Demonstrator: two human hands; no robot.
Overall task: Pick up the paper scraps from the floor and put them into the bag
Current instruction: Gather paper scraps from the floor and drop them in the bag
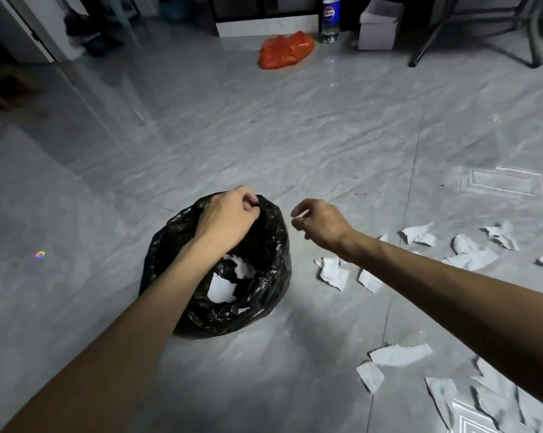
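A black plastic bag (264,307) sits open on the grey floor, with white paper scraps (221,287) inside it. My left hand (228,215) grips the far rim of the bag. Just right of the rim hovers my right hand (321,225), fingers curled, with what looks like a small white scrap pinched at the fingertips. Several torn white paper scraps lie on the floor to the right, one (334,273) close to the bag, others further out (470,254) and in the near right corner (399,354).
An orange plastic bag (285,50) lies at the back, beside a Pepsi bottle (330,18) and a white cardboard box (379,26). Black chair legs (514,42) stand at the back right. A doorway and dark items are at the back left.
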